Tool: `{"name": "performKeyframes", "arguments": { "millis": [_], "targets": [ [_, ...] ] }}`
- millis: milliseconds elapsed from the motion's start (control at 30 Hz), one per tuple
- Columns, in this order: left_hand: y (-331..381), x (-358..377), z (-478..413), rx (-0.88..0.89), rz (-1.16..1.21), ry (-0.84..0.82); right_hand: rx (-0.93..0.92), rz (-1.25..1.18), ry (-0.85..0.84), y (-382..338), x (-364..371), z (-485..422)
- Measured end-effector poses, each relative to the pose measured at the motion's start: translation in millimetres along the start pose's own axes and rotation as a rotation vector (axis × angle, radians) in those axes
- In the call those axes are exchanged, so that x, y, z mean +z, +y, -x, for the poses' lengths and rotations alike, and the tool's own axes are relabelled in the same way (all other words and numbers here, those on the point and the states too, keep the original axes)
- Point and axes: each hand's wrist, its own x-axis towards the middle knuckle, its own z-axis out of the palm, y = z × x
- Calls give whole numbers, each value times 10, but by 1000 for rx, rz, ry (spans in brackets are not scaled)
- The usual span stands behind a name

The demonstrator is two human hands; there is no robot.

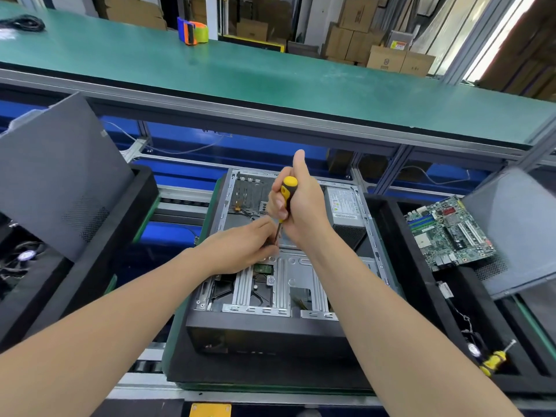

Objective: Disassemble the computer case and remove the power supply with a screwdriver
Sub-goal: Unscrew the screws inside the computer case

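From my feed this looks like an electronics line on a factory floor, not an office. I'm seeing a long green-matted bench (270,73) on aluminium framing (240,114), with conveyor rollers (180,203) under the work trays. A bare motherboard (448,233) is lying in a black bin (403,266), an opened computer case (282,284) sits up front, and cardboard boxes (385,58) are stacked behind.

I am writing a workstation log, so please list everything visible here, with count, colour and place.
computer case: one, silver and black, open, centre
power supply: one, silver, case's far right corner
screwdriver: one, yellow and black, upright above the case
second screwdriver: one, yellow, right tray, near end
motherboard: one, green, right tray
side panels: two, grey, leaning left and right
tape dispenser: one, blue and orange, green bench
right hand: one, bare, grips the screwdriver handle
left hand: one, bare, pinches its shaft
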Motion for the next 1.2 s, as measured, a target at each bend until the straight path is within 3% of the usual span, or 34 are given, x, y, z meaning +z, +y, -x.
{"name": "performKeyframes", "arguments": {
  "millis": [133,333,467,767,867,1200],
  "targets": [
    [-5,-5,-76,-126,122,20,-73,92,28,-82,-14,-37],
    [-22,-101,-46,-176,343,198,-103,232,61,-116,-47,-21],
    [-13,-139,-19,-191,388,243,-278,467,94,-150,-178,97],
    [246,-94,-91,-245,350,277,-376,602,459,-536,-700,294],
    [559,-13,-212,-248,395,300,-361,516,552,-712,-1057,350],
    [2162,442,-1300,-76,526,194,-205,97,620,-905,-2769,809]
  ]
}}
